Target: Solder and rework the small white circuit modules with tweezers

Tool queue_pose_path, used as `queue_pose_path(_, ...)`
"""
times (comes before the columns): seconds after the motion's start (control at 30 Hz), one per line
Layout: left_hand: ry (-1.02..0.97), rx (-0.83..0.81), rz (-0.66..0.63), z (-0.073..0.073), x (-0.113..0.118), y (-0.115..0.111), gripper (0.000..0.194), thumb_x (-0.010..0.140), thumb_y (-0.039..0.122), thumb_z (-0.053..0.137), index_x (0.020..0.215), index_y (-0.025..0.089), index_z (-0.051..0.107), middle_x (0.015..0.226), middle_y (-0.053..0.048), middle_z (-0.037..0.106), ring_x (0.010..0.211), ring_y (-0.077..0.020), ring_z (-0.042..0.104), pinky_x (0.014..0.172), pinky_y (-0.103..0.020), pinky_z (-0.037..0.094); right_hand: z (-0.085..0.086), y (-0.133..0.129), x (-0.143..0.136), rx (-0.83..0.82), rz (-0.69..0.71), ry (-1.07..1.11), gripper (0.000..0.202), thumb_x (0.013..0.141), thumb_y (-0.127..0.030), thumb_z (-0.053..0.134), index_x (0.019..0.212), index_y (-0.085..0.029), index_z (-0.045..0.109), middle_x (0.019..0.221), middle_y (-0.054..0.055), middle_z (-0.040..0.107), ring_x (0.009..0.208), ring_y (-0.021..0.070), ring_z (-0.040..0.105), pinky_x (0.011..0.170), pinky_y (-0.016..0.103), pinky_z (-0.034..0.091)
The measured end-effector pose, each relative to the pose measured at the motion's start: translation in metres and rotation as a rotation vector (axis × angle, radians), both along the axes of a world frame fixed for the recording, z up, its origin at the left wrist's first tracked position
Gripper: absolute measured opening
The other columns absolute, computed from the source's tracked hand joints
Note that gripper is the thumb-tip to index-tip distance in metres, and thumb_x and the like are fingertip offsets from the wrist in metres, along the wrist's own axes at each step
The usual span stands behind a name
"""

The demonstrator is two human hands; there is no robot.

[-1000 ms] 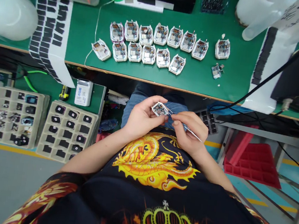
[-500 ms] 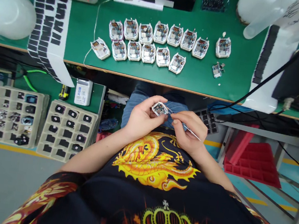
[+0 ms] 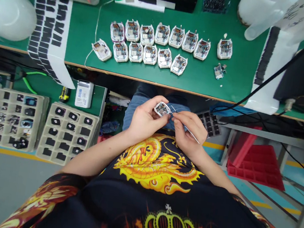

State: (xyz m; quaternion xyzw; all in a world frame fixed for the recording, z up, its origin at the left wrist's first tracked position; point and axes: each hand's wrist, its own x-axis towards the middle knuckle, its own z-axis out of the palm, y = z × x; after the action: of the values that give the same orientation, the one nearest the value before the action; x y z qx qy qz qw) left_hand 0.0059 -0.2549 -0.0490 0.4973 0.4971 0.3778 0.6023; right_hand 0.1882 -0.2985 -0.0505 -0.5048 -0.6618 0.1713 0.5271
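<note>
Between its thumb and fingers, my left hand [image 3: 146, 119] grips a white smartwatch case [image 3: 162, 109] with its circuit board showing. My right hand [image 3: 189, 131] is closed around slim metal tweezers [image 3: 193, 135]. The tweezers' tips are at the right edge of the case; whether they pinch a part there is too small to tell. Both hands are held over my lap, below the bench edge. On the green bench, similar open watch cases [image 3: 150, 54] stand in two rows. Apart from them, to the right, are one more case [image 3: 224, 49] and a loose circuit board [image 3: 219, 71].
Sheets of black stickers [image 3: 49, 33] hang over the bench edge at left. Two beige compartment trays [image 3: 67, 132] hold small parts at lower left. A red tray [image 3: 257, 165] is at lower right. A black cable [image 3: 274, 77] crosses the bench's right side.
My right hand has shifted slightly left, and the tweezers' tips now look spread wider beside the case. My left hand keeps the case in nearly the same place.
</note>
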Motion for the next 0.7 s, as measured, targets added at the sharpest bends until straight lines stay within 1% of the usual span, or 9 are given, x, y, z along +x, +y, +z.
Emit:
queue_pose_path(0.1, -0.042, -0.019, 0.001, -0.001, 0.001, -0.001, 0.044, 0.085, 0.027, 0.086, 0.125, 0.022, 0.071, 0.090, 0.002, 0.072, 0.069, -0.0113, 0.069, 0.063, -0.022, 0.058, -0.002, 0.000, -0.001, 0.003, -0.023, -0.017, 0.023, 0.103, -0.011, 0.076, 0.119, -0.024, 0.084, 0.106, 0.007, 0.087, 0.095, 0.0204, 0.085, 0.087, 0.036, 0.072)
queue_pose_path(0.2, -0.084, -0.040, 0.003, -0.001, 0.002, -0.002, 0.045, 0.084, 0.026, 0.087, 0.126, 0.022, 0.070, 0.091, 0.003, 0.072, 0.070, -0.0113, 0.070, 0.065, -0.022, 0.060, -0.003, -0.001, 0.001, 0.029, -0.020, -0.082, 0.023, 0.105, -0.015, 0.075, 0.123, -0.026, 0.083, 0.106, 0.006, 0.088, 0.093, 0.0207, 0.086, 0.084, 0.036, 0.073)
queue_pose_path(0.4, -0.149, -0.071, -0.017, 0.007, 0.001, -0.001, 0.047, 0.085, 0.025, 0.089, 0.127, 0.022, 0.069, 0.092, 0.003, 0.074, 0.070, -0.0106, 0.071, 0.068, -0.022, 0.065, -0.003, -0.002, 0.007, 0.101, 0.025, -0.173, 0.029, 0.105, -0.013, 0.075, 0.131, -0.024, 0.080, 0.107, 0.007, 0.089, 0.091, 0.0210, 0.086, 0.083, 0.036, 0.073)
queue_pose_path(0.6, -0.193, -0.117, -0.084, 0.012, -0.006, 0.000, 0.050, 0.086, 0.025, 0.092, 0.130, 0.021, 0.069, 0.094, 0.001, 0.077, 0.071, -0.0133, 0.077, 0.069, -0.024, 0.069, -0.004, -0.002, 0.011, 0.105, 0.046, -0.129, 0.027, 0.104, -0.016, 0.078, 0.130, -0.025, 0.081, 0.105, 0.006, 0.089, 0.089, 0.0202, 0.086, 0.082, 0.034, 0.073)
queue_pose_path(0.7, -0.186, -0.099, -0.106, 0.011, -0.010, 0.000, 0.050, 0.087, 0.024, 0.091, 0.132, 0.021, 0.070, 0.093, 0.001, 0.077, 0.071, -0.0136, 0.077, 0.071, -0.025, 0.070, -0.004, -0.002, 0.013, 0.088, 0.081, -0.126, 0.026, 0.105, -0.017, 0.077, 0.130, -0.024, 0.080, 0.105, 0.006, 0.089, 0.088, 0.0197, 0.086, 0.081, 0.034, 0.072)
